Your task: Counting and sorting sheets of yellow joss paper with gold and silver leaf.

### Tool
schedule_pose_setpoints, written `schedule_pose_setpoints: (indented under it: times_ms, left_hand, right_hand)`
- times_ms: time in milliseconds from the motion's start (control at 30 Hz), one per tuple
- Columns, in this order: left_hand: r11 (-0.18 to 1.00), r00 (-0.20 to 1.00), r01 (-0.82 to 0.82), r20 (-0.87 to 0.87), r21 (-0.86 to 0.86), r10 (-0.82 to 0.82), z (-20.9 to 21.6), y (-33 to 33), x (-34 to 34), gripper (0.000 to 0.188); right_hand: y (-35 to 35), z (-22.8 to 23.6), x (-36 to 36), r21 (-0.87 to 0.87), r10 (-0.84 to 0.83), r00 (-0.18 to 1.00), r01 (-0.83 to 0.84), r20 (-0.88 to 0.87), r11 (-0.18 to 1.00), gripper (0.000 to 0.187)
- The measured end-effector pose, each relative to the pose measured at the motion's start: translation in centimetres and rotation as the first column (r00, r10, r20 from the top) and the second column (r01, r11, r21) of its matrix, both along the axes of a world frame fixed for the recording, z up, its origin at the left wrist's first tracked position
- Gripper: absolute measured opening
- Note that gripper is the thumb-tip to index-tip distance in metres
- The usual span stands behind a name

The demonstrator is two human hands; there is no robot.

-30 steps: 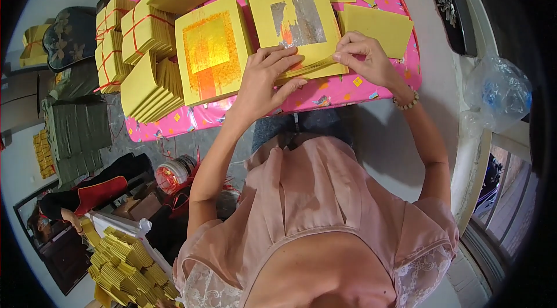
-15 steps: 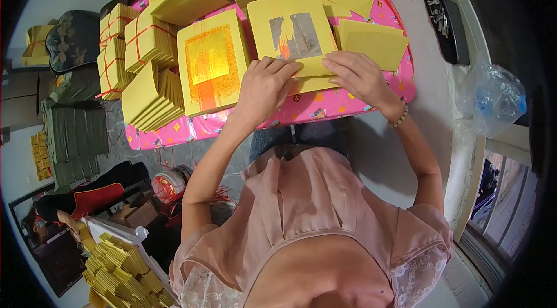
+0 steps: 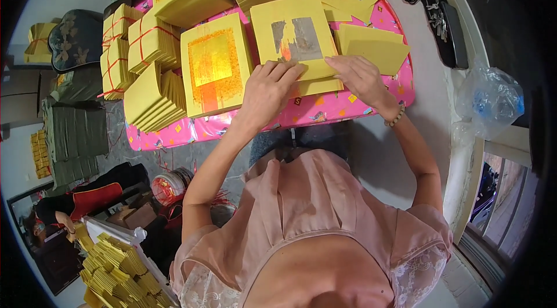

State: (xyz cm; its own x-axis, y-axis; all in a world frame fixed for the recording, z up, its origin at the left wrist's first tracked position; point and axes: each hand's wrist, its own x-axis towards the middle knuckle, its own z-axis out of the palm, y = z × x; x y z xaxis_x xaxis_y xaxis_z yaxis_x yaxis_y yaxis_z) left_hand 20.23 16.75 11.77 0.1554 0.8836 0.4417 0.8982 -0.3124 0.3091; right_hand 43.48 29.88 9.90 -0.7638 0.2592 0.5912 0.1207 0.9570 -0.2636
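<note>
A yellow paper sheet (image 3: 266, 24) with a silver patch and an orange smear lies in front of me. Its near edge is turned up into a narrow fold. My left hand (image 3: 268, 92) presses on the left end of that fold with curled fingers. At the right end, my right hand (image 3: 361, 80) pinches the fold, its fingers close together and its thumb hidden. More yellow paper shows under the sheet. Just left of it stands a stack of yellow paper with a gold square in an orange border on top (image 3: 213, 64).
Bundles of folded yellow paper tied with red string (image 3: 152, 41) stand at the left on the pink-covered table (image 3: 336, 107). Loose yellow sheets (image 3: 371, 47) lie at the right. A clear plastic bag (image 3: 490, 102) is beyond the table. Another person's hand (image 3: 65, 224) is near paper stacks at lower left.
My right hand has shifted slightly right and down along the folded edge. My left hand stays near the fold's left end. The whole view has shifted a little.
</note>
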Motion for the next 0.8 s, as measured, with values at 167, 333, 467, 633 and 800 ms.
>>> schedule_pose_setpoints:
  times_ms: [167,333,467,633,800]
  left_hand:
    - [1.000,0.999,0.001,-0.034,0.004,-0.001,-0.5,-0.1,0.0,0.042]
    - [1.000,0.997,-0.013,-0.074,-0.014,0.012,-0.5,-0.1,0.3,0.042]
    - [0.999,0.997,-0.013,-0.082,-0.030,0.011,-0.7,0.0,0.5,0.038]
    - [0.999,0.995,-0.001,-0.102,-0.038,-0.003,0.1,0.6,0.1,0.032]
    - [0.999,0.998,-0.033,-0.049,-0.017,0.032,1.5,1.2,-0.8,0.031]
  right_hand:
    - [0.2,-0.1,-0.3,0.080,-0.003,1.000,0.005,-0.020,0.997,0.050]
    - [0.3,0.3,-0.4,0.089,0.001,1.000,-0.003,0.018,0.996,0.045]
    - [0.3,0.4,-0.3,0.047,0.011,0.998,-0.013,0.058,0.999,0.033]
    - [0.6,0.8,-0.2,-0.112,-0.022,0.998,0.028,0.057,0.993,0.030]
    - [0.6,1.9,-0.1,-0.051,-0.046,0.987,0.039,-0.156,0.998,0.034]
